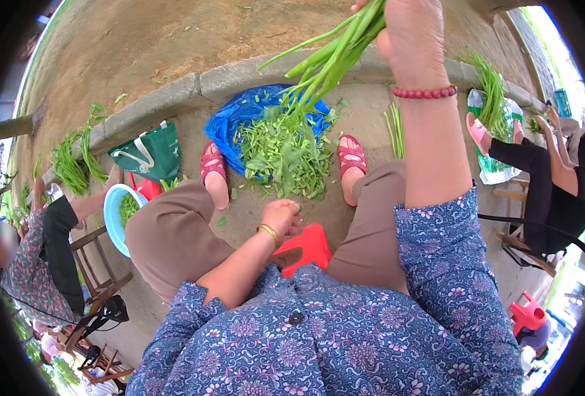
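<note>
My right hand is raised at the top, shut on a bunch of long green leafy stems that hang down leftward over a pile of chopped greens. That pile rests on a crumpled blue plastic sheet between my sandalled feet. My left hand is low in the middle, fingers curled, with a small green bit at the fingertips that I cannot make out, above a red plastic stool. A few loose stems lie right of my right foot.
A stone curb crosses behind the pile. Left stand a green bag, a light-blue basin, greens and a seated person. Right are greens on plastic, a seated person and another red stool.
</note>
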`<state>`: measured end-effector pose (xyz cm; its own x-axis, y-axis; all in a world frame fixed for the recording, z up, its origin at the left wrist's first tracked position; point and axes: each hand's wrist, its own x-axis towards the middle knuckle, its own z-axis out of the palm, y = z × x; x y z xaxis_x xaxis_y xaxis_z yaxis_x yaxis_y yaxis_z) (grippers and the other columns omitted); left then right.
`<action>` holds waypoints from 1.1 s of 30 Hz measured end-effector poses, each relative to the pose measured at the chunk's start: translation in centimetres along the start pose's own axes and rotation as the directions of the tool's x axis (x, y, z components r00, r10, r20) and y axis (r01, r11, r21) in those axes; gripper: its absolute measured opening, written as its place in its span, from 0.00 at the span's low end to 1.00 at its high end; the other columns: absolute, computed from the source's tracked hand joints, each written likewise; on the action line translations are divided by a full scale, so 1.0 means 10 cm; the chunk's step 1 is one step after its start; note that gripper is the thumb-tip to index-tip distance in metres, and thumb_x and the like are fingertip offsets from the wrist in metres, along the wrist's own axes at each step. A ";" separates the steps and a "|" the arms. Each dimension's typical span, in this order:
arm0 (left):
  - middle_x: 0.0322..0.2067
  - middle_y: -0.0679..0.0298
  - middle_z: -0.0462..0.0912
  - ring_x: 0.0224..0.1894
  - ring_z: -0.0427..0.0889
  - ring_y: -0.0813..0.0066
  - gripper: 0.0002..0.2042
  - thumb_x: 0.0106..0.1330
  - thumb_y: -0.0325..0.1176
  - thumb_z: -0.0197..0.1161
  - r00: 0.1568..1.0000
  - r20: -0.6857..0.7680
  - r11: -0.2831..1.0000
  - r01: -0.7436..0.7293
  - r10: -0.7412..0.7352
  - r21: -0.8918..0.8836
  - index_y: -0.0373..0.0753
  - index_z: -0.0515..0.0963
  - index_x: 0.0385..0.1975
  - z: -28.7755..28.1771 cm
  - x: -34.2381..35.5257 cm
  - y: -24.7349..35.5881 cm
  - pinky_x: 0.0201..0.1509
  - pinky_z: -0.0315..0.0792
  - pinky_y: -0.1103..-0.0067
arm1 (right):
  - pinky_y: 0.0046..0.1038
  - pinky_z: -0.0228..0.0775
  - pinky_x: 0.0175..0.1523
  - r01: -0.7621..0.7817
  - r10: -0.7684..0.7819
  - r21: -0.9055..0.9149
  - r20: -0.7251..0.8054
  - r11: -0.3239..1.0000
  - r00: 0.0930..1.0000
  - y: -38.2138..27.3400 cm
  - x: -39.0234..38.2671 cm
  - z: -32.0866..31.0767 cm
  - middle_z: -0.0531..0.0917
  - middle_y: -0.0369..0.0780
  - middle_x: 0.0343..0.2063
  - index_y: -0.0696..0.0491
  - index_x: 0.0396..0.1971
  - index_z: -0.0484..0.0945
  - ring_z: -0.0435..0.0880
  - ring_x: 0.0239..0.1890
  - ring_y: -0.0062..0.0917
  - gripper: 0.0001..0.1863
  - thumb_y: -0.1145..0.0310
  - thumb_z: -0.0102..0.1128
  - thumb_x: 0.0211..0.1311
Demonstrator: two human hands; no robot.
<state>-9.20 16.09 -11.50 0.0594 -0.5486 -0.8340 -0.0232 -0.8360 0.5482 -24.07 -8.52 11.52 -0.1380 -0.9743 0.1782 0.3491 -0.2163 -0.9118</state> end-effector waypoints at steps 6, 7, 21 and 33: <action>0.40 0.63 0.77 0.38 0.76 0.79 0.17 0.56 0.27 0.64 0.866 -0.346 0.897 -0.424 0.362 -0.124 0.35 0.75 0.46 -0.01 -0.03 0.34 0.46 0.71 0.82 | 0.23 0.68 0.21 -0.113 0.113 0.012 -0.022 0.994 0.993 0.13 0.01 -0.09 0.76 0.34 0.15 0.54 0.24 0.76 0.74 0.15 0.20 0.06 0.70 0.59 0.59; 0.40 0.64 0.77 0.38 0.75 0.81 0.16 0.57 0.25 0.63 0.842 -0.382 0.872 -0.465 0.382 -0.153 0.35 0.74 0.46 -0.07 -0.03 0.40 0.46 0.71 0.83 | 0.23 0.68 0.21 -0.135 0.136 0.029 -0.032 0.990 0.990 0.11 0.02 -0.10 0.76 0.34 0.16 0.54 0.25 0.76 0.74 0.15 0.20 0.06 0.70 0.59 0.59; 0.25 0.73 0.78 0.25 0.71 0.88 0.05 0.59 0.26 0.64 0.922 -0.112 0.862 -0.387 0.371 -0.328 0.38 0.80 0.34 -0.23 -0.30 0.67 0.28 0.67 0.86 | 0.29 0.71 0.25 -0.409 0.400 0.103 0.097 0.907 0.911 0.29 0.16 -0.18 0.76 0.34 0.17 0.51 0.26 0.74 0.75 0.18 0.24 0.07 0.67 0.56 0.62; 0.27 0.71 0.79 0.26 0.73 0.85 0.08 0.57 0.30 0.66 0.896 -0.079 0.893 -0.443 0.437 -0.085 0.37 0.78 0.34 -0.17 -0.30 0.59 0.30 0.69 0.84 | 0.23 0.69 0.23 -0.334 0.337 -0.041 0.068 0.942 0.939 0.31 0.09 -0.06 0.76 0.35 0.17 0.54 0.26 0.76 0.75 0.17 0.21 0.07 0.68 0.59 0.60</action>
<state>-7.77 12.85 -5.71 0.1223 -0.8557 -0.5029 0.0378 -0.5023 0.8639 -23.62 -10.07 8.65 0.0513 -0.9921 -0.1142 0.3367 0.1248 -0.9333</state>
